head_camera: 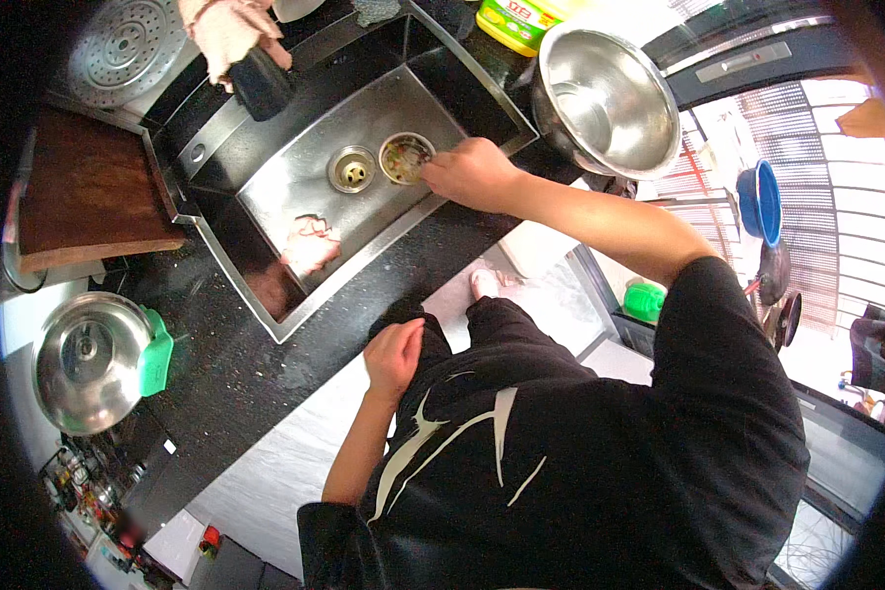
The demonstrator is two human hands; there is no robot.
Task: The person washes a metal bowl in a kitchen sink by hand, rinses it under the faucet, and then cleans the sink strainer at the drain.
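Observation:
My right hand reaches over the front edge of the sink and grips the rim of a small round strainer basket holding wet food scraps. Just left of the basket, the drain opening shows in the sink floor. My left hand hangs in front of the black counter, near my body, with its fingers close together; nothing shows in it. A pinkish crumpled item or its reflection appears at the lower left of the sink; which one, I cannot tell.
A large steel bowl and a yellow detergent bottle stand right of the sink. At the left are a wooden board, a steel basin and a green scoop-like item. A cloth hangs over the faucet area.

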